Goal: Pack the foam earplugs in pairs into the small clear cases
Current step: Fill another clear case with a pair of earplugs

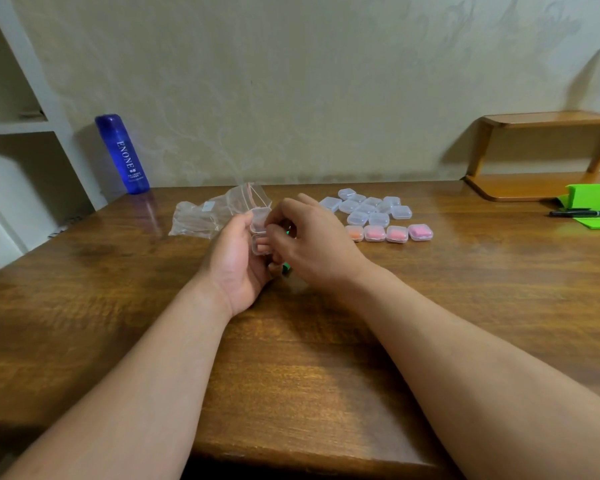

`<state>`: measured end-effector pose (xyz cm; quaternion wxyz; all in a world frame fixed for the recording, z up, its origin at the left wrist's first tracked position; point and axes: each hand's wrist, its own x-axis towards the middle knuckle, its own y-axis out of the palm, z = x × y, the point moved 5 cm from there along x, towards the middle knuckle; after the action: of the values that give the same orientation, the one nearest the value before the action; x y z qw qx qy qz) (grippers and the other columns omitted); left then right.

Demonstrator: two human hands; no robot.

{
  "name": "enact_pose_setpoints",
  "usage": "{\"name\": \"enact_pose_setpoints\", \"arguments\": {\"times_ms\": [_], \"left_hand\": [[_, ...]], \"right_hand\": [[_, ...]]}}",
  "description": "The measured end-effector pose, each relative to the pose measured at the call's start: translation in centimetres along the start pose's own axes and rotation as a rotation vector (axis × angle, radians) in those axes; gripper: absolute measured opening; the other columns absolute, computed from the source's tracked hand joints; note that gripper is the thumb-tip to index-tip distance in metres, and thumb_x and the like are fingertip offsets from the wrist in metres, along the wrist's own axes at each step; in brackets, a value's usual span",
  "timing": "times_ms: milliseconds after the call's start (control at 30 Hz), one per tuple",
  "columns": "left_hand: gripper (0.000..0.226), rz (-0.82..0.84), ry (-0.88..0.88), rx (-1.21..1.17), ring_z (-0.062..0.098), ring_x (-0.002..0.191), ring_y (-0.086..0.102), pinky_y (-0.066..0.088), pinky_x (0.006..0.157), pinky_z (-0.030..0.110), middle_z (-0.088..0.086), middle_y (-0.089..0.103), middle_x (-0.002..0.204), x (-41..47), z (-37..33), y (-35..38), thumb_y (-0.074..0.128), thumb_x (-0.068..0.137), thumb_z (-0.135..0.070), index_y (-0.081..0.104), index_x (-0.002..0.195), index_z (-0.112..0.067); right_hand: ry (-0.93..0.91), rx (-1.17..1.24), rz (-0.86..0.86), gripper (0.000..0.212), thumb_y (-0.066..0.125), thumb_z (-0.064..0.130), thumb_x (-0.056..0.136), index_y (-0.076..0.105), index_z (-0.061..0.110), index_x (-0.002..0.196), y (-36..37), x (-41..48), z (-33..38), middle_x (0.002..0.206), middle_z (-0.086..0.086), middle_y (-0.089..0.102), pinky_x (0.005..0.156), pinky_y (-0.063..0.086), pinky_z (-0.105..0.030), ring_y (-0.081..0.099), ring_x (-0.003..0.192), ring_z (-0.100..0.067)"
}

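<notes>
left hand [238, 263] palm-up, fingers curled, clasping an open clear case [260, 233] above mid-tabletop [118, 271] | right hand [312, 244] knuckles-up, fingertips pinched at the case mouth — contents unclear | empty cases [368, 207] toward the far edge, four filled cases [388, 233] in front | plastic bag [208, 216] left

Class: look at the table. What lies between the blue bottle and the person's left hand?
In the head view, a crumpled clear plastic bag lies between the blue bottle and the left hand.
</notes>
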<state>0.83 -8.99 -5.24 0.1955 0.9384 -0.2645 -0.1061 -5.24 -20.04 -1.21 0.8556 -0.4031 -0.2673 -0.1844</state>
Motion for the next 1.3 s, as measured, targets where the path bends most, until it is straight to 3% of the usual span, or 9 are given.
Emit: {"name": "enact_pose_setpoints", "arguments": {"times_ms": [267,400,500,600,800,967,1100,1200,1300], "left_hand": [[0.047,0.040,-0.031,0.027,0.009,0.060,0.039,0.032,0.055,0.024,-0.002,0.043,0.077,-0.2,0.1,0.5,0.034,0.111,-0.051,0.065,0.126,-0.018],[0.055,0.046,-0.024,0.058,0.012,0.060,0.044,0.033,0.057,0.027,-0.001,0.050,0.073,-0.6,0.0,1.1,0.030,0.113,-0.055,0.071,0.115,-0.018],[0.066,0.012,-0.050,-0.004,0.017,0.068,0.052,0.039,0.065,0.031,0.008,0.058,0.083,-0.4,0.2,0.3,0.031,0.111,-0.062,0.076,0.116,-0.013],[0.069,-0.016,-0.078,-0.065,0.030,0.100,0.063,0.050,0.089,0.042,0.021,0.062,0.119,-0.3,0.1,-0.5,0.035,0.111,-0.059,0.073,0.135,-0.006],[0.039,0.026,-0.079,-0.063,0.020,0.072,0.071,0.059,0.073,0.034,0.013,0.071,0.088,-0.6,-0.4,-0.3,0.033,0.106,-0.023,0.067,0.113,-0.004],[0.040,0.021,0.012,0.090,0.027,0.103,0.071,0.055,0.093,0.041,0.019,0.074,0.118,-0.6,-0.5,0.0,0.041,0.110,-0.011,0.062,0.143,-0.001],[0.036,-0.042,0.076,0.111,0.032,0.104,0.075,0.051,0.095,0.052,0.028,0.074,0.124,-0.1,-0.2,-0.3,0.046,0.111,-0.002,0.058,0.145,-0.002],[0.033,-0.037,0.099,0.143,0.025,0.094,0.077,0.046,0.099,0.055,0.019,0.078,0.108,-0.2,-0.3,0.0,0.048,0.111,-0.002,0.062,0.140,-0.007],[0.034,-0.029,0.101,0.159,0.021,0.082,0.074,0.050,0.090,0.051,0.010,0.076,0.092,-0.5,-0.3,0.5,0.052,0.110,-0.003,0.062,0.141,-0.010]], "right_hand": [[0.173,0.095,-0.047,0.016,0.051,0.024,0.107,0.066,0.021,0.110,-0.7,0.1,-2.4,0.103,0.006,0.068,0.080,0.049,-0.035,0.061,0.096,-0.013],[0.128,0.106,0.019,0.033,0.046,0.033,0.112,0.070,0.022,0.132,-0.4,-0.1,-1.9,0.122,0.004,0.070,0.094,0.050,-0.033,0.061,0.114,-0.010],[0.057,0.131,0.019,0.030,0.049,0.036,0.112,0.073,0.023,0.125,-0.6,-0.4,-0.9,0.113,0.007,0.069,0.091,0.049,-0.031,0.060,0.110,-0.009],[0.018,0.086,0.050,0.017,0.062,0.042,0.104,0.072,0.029,0.108,-0.3,-0.4,-0.3,0.105,0.011,0.067,0.087,0.051,-0.032,0.060,0.103,-0.008],[-0.010,-0.043,0.164,0.022,0.077,0.037,0.093,0.060,0.035,0.107,0.6,-0.5,0.2,0.105,0.017,0.066,0.080,0.050,-0.030,0.059,0.099,-0.006],[0.053,0.020,0.137,0.032,0.076,0.036,0.095,0.057,0.025,0.119,-0.4,-0.6,-0.3,0.113,0.012,0.067,0.083,0.057,-0.037,0.065,0.097,-0.009],[0.066,0.034,0.148,0.057,0.076,0.032,0.093,0.050,0.025,0.143,-0.8,-1.0,-0.5,0.130,0.011,0.065,0.093,0.060,-0.040,0.068,0.106,-0.008],[0.044,-0.002,0.154,0.068,0.077,0.031,0.091,0.046,0.028,0.151,-0.8,-1.0,-0.3,0.137,0.010,0.064,0.096,0.060,-0.040,0.068,0.110,-0.008],[0.023,-0.047,0.139,0.065,0.074,0.031,0.092,0.047,0.029,0.151,-0.7,-1.0,-0.3,0.137,0.010,0.066,0.097,0.059,-0.042,0.066,0.114,-0.012]]}}
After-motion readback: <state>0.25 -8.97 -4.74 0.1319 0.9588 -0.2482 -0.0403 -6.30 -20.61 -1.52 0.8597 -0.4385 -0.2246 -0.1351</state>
